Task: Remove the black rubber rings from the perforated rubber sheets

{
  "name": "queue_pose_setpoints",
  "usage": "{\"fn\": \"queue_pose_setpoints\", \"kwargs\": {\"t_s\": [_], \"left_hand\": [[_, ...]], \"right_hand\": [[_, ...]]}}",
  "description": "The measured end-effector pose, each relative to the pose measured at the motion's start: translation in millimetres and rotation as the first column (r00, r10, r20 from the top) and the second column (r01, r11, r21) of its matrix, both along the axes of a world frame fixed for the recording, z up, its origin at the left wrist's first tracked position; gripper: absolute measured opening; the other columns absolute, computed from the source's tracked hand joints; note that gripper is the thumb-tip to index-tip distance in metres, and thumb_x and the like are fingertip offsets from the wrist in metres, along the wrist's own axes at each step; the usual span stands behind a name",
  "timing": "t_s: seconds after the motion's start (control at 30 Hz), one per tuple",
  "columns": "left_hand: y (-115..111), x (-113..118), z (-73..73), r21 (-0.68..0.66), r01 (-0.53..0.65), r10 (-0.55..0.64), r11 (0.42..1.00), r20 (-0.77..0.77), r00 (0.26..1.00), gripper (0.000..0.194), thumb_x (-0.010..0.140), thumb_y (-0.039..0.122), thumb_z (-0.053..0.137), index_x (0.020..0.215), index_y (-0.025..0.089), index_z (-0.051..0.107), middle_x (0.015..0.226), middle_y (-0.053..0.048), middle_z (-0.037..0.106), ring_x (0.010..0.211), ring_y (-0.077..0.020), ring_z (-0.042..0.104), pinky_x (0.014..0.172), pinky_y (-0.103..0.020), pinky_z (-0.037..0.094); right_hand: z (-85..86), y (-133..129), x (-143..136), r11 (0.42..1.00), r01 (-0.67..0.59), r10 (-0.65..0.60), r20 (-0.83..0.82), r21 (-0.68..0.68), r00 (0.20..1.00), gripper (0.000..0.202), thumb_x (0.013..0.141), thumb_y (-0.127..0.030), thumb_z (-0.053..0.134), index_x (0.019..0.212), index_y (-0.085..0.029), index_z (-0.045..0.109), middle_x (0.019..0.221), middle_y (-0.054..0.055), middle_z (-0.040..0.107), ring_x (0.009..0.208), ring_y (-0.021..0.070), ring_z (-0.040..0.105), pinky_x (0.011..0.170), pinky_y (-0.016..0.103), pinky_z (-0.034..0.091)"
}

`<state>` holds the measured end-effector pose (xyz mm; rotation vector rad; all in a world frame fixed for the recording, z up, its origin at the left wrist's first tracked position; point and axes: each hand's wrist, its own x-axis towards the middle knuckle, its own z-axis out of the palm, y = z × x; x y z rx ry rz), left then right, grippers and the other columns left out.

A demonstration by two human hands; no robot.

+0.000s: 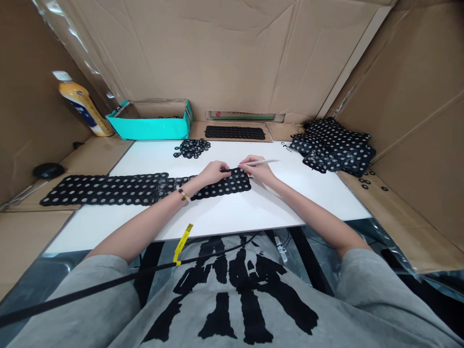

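A long sheet of joined black rings (108, 189) lies on the white board, and its right end (232, 183) is under my hands. My left hand (213, 172) pinches the far edge of that end. In my right hand (258, 169) is a slim white pen-like tool (264, 162), its tip pointing left at the same edge. The exact contact at the tip is too small to make out. Part of the sheet is hidden behind my left wrist. Just beyond my left hand sits a loose pile of black rings (192, 148).
A turquoise box (148, 128) and an orange drink bottle (85, 104) stand back left. A black ring panel (235, 132) lies at the back. Stacked ring sheets (331, 145) lie back right, with loose rings nearby. Cardboard walls (217, 58) enclose the white board (290, 203). A black cable (108, 288) crosses in front.
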<state>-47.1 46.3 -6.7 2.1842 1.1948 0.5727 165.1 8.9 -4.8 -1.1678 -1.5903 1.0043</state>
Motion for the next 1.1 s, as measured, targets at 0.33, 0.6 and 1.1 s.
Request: {"fn": "queue_pose_setpoints", "kwargs": {"t_s": [0.33, 0.6, 1.1], "left_hand": [[3.6, -3.4, -3.8, -0.259, 0.045, -0.001, 0.965, 0.17, 0.985, 0.037, 0.067, 0.052, 0.068, 0.077, 0.016, 0.073, 0.072, -0.001, 0.069, 0.07, -0.0182, 0.056, 0.072, -0.031, 0.041], [-1.4, -1.6, 2.7, -0.357, 0.029, 0.041, 0.934, 0.188, 0.981, 0.035, 0.063, 0.05, 0.072, 0.075, 0.017, 0.073, 0.069, -0.001, 0.069, 0.067, -0.0179, 0.055, 0.07, -0.031, 0.041], [1.8, -9.3, 14.0, -0.227, 0.171, -0.165, 0.959, 0.046, 0.985, 0.037, 0.059, 0.046, 0.076, 0.084, 0.019, 0.069, 0.081, 0.0, 0.069, 0.079, -0.0195, 0.058, 0.076, -0.029, 0.041]], "right_hand": [[-6.3, -1.1, -4.9, 0.98, -0.112, 0.092, -0.125, -0.163, 0.988, 0.021, 0.069, -0.031, 0.072, 0.083, -0.015, 0.072, 0.076, 0.004, 0.07, 0.068, 0.0133, 0.062, 0.069, 0.027, 0.052], [-6.8, 1.9, -4.0, 0.982, -0.098, 0.09, -0.058, -0.16, 0.994, 0.019, 0.07, -0.031, 0.069, 0.081, -0.015, 0.072, 0.071, 0.003, 0.068, 0.063, 0.0129, 0.059, 0.064, 0.027, 0.05], [-9.2, 0.6, -9.4, 0.992, -0.099, 0.103, 0.043, -0.082, 0.994, 0.016, 0.071, -0.034, 0.062, 0.074, -0.018, 0.065, 0.075, 0.002, 0.065, 0.071, 0.0143, 0.056, 0.065, 0.026, 0.044]]}}
